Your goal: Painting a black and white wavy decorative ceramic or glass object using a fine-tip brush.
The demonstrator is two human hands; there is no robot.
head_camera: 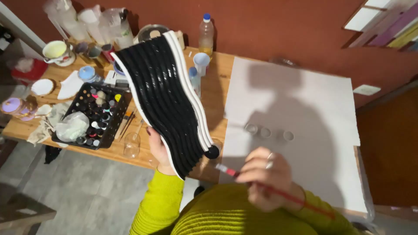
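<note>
Head view: your left hand (157, 148) tilts up the wavy black ribbed panel (167, 102), your right hand (263, 176) pinching the red brush (270, 188). You look mid-paint; next stroke needs the bristles steered onto the white edge.

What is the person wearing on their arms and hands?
Both arms are covered by bright yellow-green ribbed knit sleeves reaching the wrists. The hands are bare of gloves. The right hand wears silvery rings on its fingers; the left hand shows dark-painted nails.

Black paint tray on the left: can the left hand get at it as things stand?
Probably not yet: the left hand is holding up the black wavy panel, so its grip is taken. The paint tray lies uncovered close beside it.
</note>
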